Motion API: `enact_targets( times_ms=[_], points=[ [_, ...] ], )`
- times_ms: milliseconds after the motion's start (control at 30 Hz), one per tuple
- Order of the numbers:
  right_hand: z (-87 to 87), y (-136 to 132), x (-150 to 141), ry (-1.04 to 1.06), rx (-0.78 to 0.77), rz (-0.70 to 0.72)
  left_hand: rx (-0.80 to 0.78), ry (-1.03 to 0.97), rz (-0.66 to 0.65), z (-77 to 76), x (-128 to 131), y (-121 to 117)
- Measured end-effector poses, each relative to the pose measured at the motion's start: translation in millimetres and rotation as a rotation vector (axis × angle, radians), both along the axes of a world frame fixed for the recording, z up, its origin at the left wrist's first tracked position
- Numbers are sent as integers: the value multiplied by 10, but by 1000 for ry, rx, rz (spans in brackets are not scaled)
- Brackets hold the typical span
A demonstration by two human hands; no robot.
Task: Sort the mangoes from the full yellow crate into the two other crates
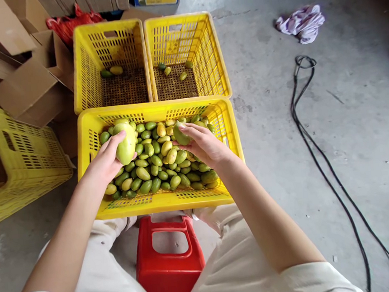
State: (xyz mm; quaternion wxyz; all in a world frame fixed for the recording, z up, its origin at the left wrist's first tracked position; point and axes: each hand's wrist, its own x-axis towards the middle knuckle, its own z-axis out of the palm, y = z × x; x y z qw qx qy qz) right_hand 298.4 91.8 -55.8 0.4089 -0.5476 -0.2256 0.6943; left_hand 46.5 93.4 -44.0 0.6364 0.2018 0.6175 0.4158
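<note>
Grey floor point(267, 167) surrounds us. Our left hand point(107, 158) pinches the pale mango point(125, 147), thumb on top, fingers curled beneath; our right hand point(203, 146) pinches the darker mango point(181, 135). Both are over the front crate point(165, 206). They should be light, firm, smooth enough to slip and easily bruised, so we'd best grip them round the middle. The pale one looks plump, yellow-green; the other smaller, deeper green. Loose mangoes point(155, 160) lie below; beyond, two crates point(86, 73).
</note>
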Motion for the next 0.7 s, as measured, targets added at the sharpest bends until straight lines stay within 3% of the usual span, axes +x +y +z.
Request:
enact_targets(
  times_ms=[200, 367, 700],
  points=[
    [-16, -12, 10, -7, -27, -20, -1, 1, -96, 4, 23, -19],
    [3, -8, 16, -18, 6, -2, -47, -29, -119, -34, 15, -9],
    [79, -17, -15, -1, 39, 0, 36, -11, -118, 48, -56, 4]
  ],
)
